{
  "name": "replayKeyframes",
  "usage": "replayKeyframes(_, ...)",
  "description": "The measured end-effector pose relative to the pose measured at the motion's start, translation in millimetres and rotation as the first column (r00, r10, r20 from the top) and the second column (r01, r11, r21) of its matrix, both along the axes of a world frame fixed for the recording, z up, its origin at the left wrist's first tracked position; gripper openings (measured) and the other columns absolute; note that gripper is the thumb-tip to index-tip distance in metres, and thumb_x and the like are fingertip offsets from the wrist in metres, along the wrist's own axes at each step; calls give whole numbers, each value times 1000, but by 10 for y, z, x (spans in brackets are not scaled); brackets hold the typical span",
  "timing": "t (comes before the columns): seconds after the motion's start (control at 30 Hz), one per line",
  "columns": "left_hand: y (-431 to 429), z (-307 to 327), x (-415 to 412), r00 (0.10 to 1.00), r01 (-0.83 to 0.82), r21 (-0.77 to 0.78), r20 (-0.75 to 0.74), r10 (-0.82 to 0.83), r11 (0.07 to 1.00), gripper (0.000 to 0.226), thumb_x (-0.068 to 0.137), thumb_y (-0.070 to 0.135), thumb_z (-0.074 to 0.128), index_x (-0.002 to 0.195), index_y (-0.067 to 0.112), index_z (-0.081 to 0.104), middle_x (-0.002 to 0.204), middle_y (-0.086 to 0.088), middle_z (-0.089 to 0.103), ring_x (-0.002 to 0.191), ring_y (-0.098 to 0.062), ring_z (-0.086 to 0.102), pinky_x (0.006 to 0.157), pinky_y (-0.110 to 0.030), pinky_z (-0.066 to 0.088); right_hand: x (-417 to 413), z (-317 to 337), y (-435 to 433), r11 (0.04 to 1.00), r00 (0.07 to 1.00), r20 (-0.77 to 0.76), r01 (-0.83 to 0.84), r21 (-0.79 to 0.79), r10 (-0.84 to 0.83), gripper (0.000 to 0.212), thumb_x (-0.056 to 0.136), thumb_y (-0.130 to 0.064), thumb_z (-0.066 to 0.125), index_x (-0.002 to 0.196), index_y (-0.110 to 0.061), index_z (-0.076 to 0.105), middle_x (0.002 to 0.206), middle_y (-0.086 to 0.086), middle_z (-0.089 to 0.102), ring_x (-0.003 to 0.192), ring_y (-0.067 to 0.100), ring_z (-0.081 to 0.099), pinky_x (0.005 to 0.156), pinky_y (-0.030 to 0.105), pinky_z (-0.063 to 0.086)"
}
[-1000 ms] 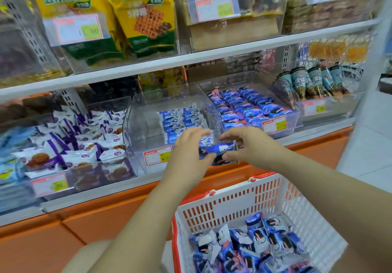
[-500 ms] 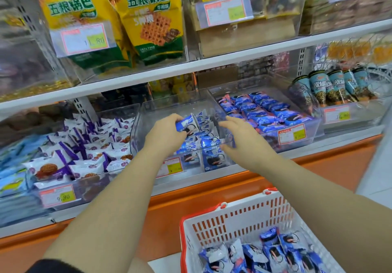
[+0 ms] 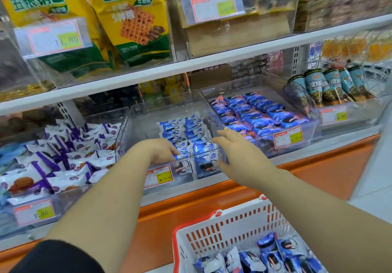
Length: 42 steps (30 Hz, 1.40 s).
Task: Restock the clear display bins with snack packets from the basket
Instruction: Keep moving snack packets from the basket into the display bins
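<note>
The middle clear bin [image 3: 135,130] on the lower shelf holds rows of blue-and-white snack packets [image 3: 187,127]. My left hand [image 3: 158,150] reaches down inside its front part, fingers curled on one snack packet [image 3: 183,156] at the front of the rows. My right hand [image 3: 235,151] hovers at the bin's right front corner with fingers spread and nothing in it. The white basket with a red rim [image 3: 231,228] sits low at the right, below my right forearm, with several more blue packets [image 3: 275,255] in it.
A bin of purple-and-white packets [image 3: 63,158] stands to the left, a bin of dark blue packets [image 3: 254,113] to the right, then cone snacks [image 3: 331,86]. Yellow bags [image 3: 129,18] fill the upper shelf. An orange base panel [image 3: 318,166] runs below.
My left hand has carried its packet from above the bin down into its front. My right hand has let go, opened, and drawn to the bin's right corner. The view has shifted closer.
</note>
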State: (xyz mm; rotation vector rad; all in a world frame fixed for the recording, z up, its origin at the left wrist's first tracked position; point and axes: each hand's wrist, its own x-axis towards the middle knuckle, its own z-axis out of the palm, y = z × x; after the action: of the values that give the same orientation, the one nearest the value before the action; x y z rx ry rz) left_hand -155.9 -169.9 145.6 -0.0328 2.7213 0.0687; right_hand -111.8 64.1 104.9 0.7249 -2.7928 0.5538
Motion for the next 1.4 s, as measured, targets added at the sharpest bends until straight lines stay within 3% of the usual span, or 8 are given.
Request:
replayKeyframes(0.1, 30, -21, -5, 1000, 8, -11, 5, -8, 1000, 43, 94, 41, 62, 135, 30, 58, 147, 4, 50, 131, -19, 46, 112, -39, 33, -6, -11, -14, 1000, 1000, -12, 5, -7, -5, 59, 95, -31, 59, 148, -26, 35, 158, -4, 24, 148, 16, 15, 110, 38, 36)
replayKeyframes(0.37, 44, -40, 66, 998, -40, 115, -45, 46, 992, 26, 99, 25, 57, 122, 25, 69, 133, 3, 61, 119, -18, 54, 103, -34, 40, 1, -27, -36, 1000, 999, -46, 19, 16, -18, 58, 94, -34, 60, 146, -28, 36, 154, -6, 28, 145, 14, 20, 107, 36, 39)
replayKeyframes(0.53, 94, -162, 111, 993, -21, 149, -110, 37, 989, 17, 98, 24, 53, 89, 15, 64, 92, -2, 66, 86, -17, 65, 83, -32, 51, 24, -19, -32, 999, 999, -41, 21, 45, -19, 56, 96, -34, 57, 147, -28, 35, 155, -6, 26, 147, 14, 17, 111, 36, 34)
replayKeyframes(0.63, 100, -205, 138, 986, -44, 167, -152, 70, 985, 27, 101, 22, 43, 92, 7, 64, 97, -5, 67, 89, -21, 62, 90, -39, 52, 25, -35, -26, 999, 999, -48, 12, 41, -10, 55, 96, -32, 57, 146, -28, 37, 155, -6, 27, 147, 15, 17, 112, 36, 32)
replayKeyframes(0.77, 188, -168, 341, 927, -1, 165, -371, 63, 986, 32, 101, 37, 38, 85, 21, 60, 90, 1, 64, 81, -20, 58, 74, -37, 49, 42, -41, 7, 1000, 998, -68, -10, -12, 10, 51, 94, -29, 59, 143, -27, 43, 152, -7, 33, 143, 15, 25, 111, 35, 35)
replayKeyframes(0.97, 730, -171, 803, 754, 217, 230, -657, -13, 949, 19, 96, 35, 50, 110, 35, 63, 112, 12, 64, 105, -15, 60, 87, -41, 51, 276, -15, 184, 994, 981, -180, -81, -67, 68, 27, 89, -19, 59, 116, -19, 65, 110, 1, 63, 105, 24, 58, 85, 42, 50)
replayKeyframes(1.13, 1177, -774, 1087, 847, 286, 287, -522, -102, 914, 18, 94, 32, 53, 107, 35, 65, 106, 10, 67, 97, -17, 62, 79, -38, 53, 601, -388, 523, 957, 992, 91, -110, 268, 88, 25, 90, -20, 52, 113, -25, 62, 114, 1, 67, 103, 27, 61, 77, 35, 48)
replayKeyframes(1.4, 1321, -2391, 1454, 970, 208, 217, 80, -230, 954, 22, 100, 31, 48, 116, 26, 62, 113, -3, 64, 95, -27, 63, 84, -45, 55, 865, -1707, 1019, 800, 854, 483, -149, 581, -192, 29, 95, -21, 50, 122, -18, 58, 120, 7, 61, 104, 28, 60, 86, 39, 53)
